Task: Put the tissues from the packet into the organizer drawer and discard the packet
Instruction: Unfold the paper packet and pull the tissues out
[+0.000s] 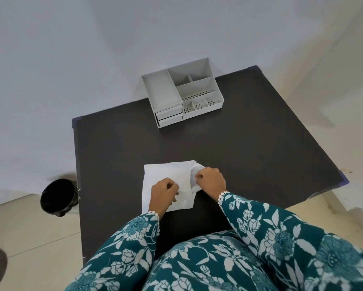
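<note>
- head view shows both hands at the white tissue packet (168, 175), which lies flat on the dark table (239, 148) at the edge nearest the person.
- left hand (164, 191) rests on the packet's near middle, fingers curled and pinching or pressing the white material to hold it down.
- right hand (210, 178) is at the packet's right end, fingers clenched on a crumpled, clearer flap of wrapper (194, 175) that is lifted off the table.
- step in hand, as i judge it: opening the packet at its right end; no tissues are out yet, as far as i can see.
- organizer (181, 95) stands well beyond the packet, at the table's far edge by the wall; its two small drawers (169, 116) on its left front look shut or barely ajar.
- black bin (57, 197) sits on the floor to the packet's left, just off the table's edge.
- next move calls for tearing or widening the opening while the left hand anchors the packet, then drawing the stack out whole; a drawer must be pulled open before the tissues go in.
</note>
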